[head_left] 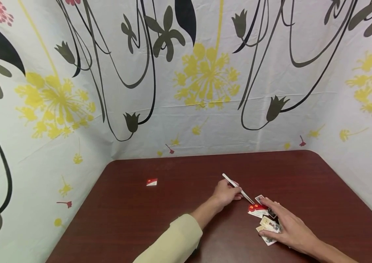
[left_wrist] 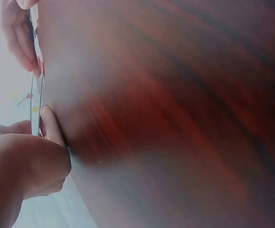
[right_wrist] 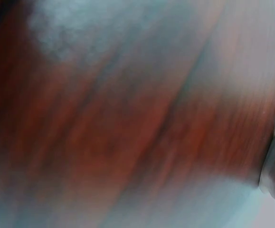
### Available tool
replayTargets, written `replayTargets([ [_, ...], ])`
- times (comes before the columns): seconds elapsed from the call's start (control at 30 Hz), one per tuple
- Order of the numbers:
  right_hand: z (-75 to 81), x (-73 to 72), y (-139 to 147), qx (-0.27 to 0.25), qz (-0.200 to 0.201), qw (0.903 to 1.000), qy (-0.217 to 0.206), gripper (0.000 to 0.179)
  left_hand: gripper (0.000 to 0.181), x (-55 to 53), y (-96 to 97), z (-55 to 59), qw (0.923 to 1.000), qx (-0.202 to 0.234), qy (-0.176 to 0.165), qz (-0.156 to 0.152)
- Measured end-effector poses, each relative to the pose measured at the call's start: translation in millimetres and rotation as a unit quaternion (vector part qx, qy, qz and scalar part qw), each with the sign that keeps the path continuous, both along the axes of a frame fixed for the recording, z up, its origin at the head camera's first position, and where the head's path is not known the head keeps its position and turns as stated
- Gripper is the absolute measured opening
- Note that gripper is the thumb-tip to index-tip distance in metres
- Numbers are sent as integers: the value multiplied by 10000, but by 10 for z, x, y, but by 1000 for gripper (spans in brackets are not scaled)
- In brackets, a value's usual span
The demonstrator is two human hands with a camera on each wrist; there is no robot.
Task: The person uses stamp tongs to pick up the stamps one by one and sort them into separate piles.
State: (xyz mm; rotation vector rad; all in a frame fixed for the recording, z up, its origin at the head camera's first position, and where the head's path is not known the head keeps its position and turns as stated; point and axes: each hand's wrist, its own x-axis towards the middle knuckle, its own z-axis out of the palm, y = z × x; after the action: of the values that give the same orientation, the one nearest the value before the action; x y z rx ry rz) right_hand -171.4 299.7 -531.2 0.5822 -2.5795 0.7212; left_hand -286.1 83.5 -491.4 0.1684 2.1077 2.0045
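My left hand [head_left: 226,193] grips a pair of white-looking tweezers [head_left: 233,182]. Their tips point right and down to the edge of a red and white stamp [head_left: 257,209], where contact is hard to judge. In the left wrist view, the two thin arms of the tweezers [left_wrist: 36,102] stand slightly apart, held by the left hand [left_wrist: 30,159]. Over a loose group of small stamps, my right hand [head_left: 292,226] lies with fingers extended. Its thumb touches pale, pictured stamps [head_left: 270,224]; its fingers partly cover a dark stamp [head_left: 272,213] and a small light one [head_left: 259,198].
A single red and white stamp [head_left: 152,182] lies apart on the far left of the dark reddish-brown table [head_left: 179,204]. Cloth with a flower pattern [head_left: 186,124] hangs behind the table and along its sides. The right wrist view shows mostly blurred tabletop [right_wrist: 128,118].
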Motion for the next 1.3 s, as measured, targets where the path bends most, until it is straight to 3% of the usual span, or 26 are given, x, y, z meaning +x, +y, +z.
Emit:
replayTargets([
  [0.17, -1, -18, -2, -55, 108, 9998, 174, 96, 7, 1, 3, -5, 10000, 45, -3, -5],
  [0.47, -14, -24, 3, -51, 247, 9993, 288, 72, 10, 3, -5, -22, 9999, 108, -23, -51],
  [0.8, -25, -23, 8, -3, 117, 9997, 200, 75, 8, 9, -12, 5, 9999, 85, 28, -120],
  [1.0, -12, -19, -8, -51, 110, 9997, 221, 87, 8, 5, -18, -4, 9996, 238, -97, -101],
  [1.17, -4, -14, -13, -107, 93, 9998, 163, 69, 8, -15, -18, -7, 9990, 347, -272, -72],
  [1.3, -4, -21, -10, -211, 211, 9995, 129, 65, 11, -21, -24, -5, 9986, 414, -257, -188],
])
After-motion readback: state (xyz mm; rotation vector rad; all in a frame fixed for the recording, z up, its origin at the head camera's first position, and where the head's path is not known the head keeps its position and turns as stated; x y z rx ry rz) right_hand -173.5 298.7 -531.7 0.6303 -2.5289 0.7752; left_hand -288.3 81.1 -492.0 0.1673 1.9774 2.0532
